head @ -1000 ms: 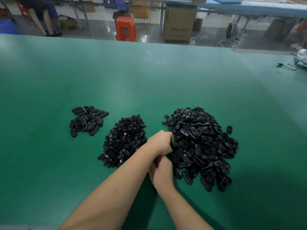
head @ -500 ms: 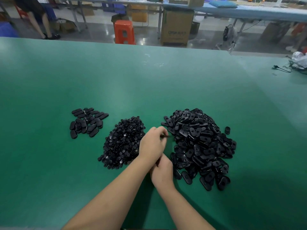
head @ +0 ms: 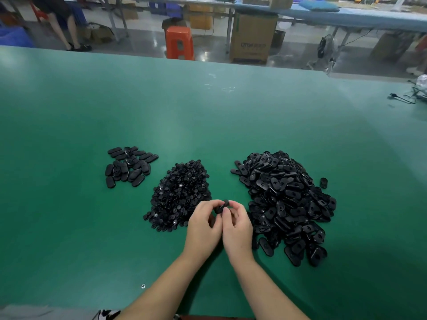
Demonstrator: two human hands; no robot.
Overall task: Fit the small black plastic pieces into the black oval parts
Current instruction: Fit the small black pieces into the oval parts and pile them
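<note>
Two hands close together, low over the green table point(head: 208, 116). Left hand point(head: 203, 225) and right hand point(head: 238, 227) both pinched tight on one black oval part point(head: 222, 206), held up at the fingertips point(head: 231, 207) between the piles. Probably held that way so thumbs can press a small piece into the hole; too small to tell if a small piece is in there yet. On the right, a big heap of oval parts point(head: 284, 204), right beside the right hand, easy to grab from. In the middle, a pile of small black pieces point(head: 180, 195), just beside the left hand, easy to pick from too. Far left, a little group of ovals point(head: 129, 166) lying flat, kept apart from the big heap, likely the finished ones, set aside so no mix-up. One loose oval point(head: 323, 182) lying alone past the big heap. Only a few look done next to so many in the heap, so likely lots left to do.
</note>
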